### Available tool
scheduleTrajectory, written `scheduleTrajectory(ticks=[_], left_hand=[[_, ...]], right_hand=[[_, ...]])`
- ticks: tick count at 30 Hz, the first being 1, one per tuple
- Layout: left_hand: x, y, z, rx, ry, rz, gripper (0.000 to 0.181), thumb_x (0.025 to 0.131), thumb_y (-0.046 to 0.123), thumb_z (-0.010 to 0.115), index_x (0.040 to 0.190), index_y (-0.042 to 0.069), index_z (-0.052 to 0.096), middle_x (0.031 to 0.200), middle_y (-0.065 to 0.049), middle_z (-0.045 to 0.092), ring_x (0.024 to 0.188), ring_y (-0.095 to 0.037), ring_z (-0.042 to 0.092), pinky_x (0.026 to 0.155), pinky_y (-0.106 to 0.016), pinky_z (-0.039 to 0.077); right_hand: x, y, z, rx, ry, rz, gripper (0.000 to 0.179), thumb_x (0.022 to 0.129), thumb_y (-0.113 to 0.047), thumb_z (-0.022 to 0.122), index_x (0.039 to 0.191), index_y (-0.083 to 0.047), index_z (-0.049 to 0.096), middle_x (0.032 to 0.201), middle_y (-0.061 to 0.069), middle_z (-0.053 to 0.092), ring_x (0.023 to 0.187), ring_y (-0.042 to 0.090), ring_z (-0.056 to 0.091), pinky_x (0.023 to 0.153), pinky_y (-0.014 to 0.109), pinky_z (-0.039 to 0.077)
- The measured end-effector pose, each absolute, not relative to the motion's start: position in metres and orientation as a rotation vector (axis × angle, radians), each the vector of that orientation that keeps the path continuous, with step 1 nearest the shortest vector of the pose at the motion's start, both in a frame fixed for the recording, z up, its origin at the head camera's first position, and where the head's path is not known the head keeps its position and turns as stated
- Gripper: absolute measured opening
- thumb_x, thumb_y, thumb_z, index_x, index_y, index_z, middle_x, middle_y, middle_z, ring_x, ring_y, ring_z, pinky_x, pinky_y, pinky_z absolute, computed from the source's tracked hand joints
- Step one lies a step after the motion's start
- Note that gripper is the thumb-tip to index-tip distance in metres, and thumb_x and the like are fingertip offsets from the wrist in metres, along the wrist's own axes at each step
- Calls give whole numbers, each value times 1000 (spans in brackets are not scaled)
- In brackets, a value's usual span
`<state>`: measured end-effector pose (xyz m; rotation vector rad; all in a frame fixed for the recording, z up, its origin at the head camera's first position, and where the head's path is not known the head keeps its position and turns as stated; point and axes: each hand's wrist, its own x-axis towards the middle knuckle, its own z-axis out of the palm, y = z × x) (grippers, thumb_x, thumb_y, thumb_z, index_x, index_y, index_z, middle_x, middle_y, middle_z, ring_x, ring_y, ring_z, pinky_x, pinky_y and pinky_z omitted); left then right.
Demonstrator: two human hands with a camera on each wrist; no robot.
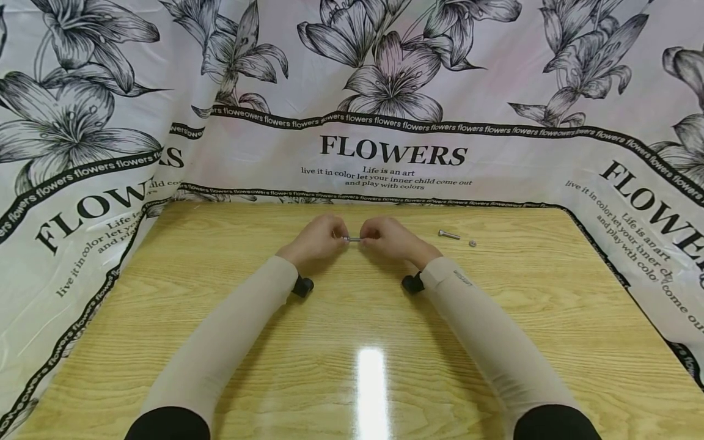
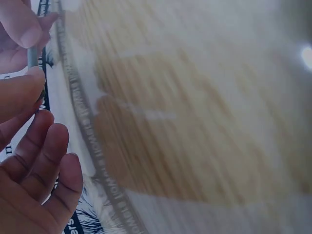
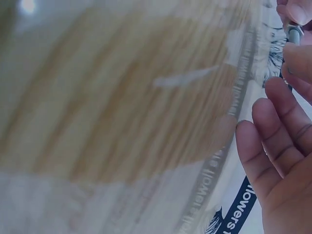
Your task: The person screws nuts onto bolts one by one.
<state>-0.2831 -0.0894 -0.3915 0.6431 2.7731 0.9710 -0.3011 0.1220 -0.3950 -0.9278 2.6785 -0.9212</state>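
A metal bolt (image 1: 354, 239) spans the short gap between the two hands above the table, lying roughly level. My left hand (image 1: 320, 238) pinches a small nut (image 3: 294, 28) at the bolt's left end between thumb and fingertip. From the other side my right hand (image 1: 392, 238) pinches the bolt, and its fingers hide that end. In the left wrist view, the grey shank (image 2: 32, 57) shows between both hands' fingertips. The remaining fingers of each hand are loosely bent, away from the bolt. How far the nut sits along the thread cannot be made out.
Right of the right hand, a second bolt (image 1: 448, 234) lies on the wooden table (image 1: 341, 318), with a loose nut (image 1: 472, 244) beside it. A floral-printed curtain (image 1: 396, 159) borders the table at the back and both sides.
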Motion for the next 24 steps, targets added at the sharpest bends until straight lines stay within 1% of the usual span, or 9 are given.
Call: scheduleTrajectory(ticks=[5,15,24], left_hand=[[-287,-89,-395,675,2746,943,4,89,15,67,90,11,68,96,-2,60,90,-19,55,80,-34,47],[-288,-88,-395,682,2772,852,6,87,17,70,90,12,69,95,-1,60,94,-18,55,88,-35,45],[-286,-85,-391,644,2765,769,6,89,18,69,89,13,67,94,0,61,92,-18,54,85,-35,46]], right_hand=[[-302,120,-394,-961,2677,-847,3,90,-12,65,90,-10,67,85,0,65,81,16,59,77,33,49],[-304,117,-394,-1001,2684,-733,3,89,-12,66,88,-10,68,82,0,66,80,16,57,77,35,48],[-303,113,-392,-1004,2707,-638,3,88,-12,67,89,-9,69,81,0,63,78,17,54,74,33,46]])
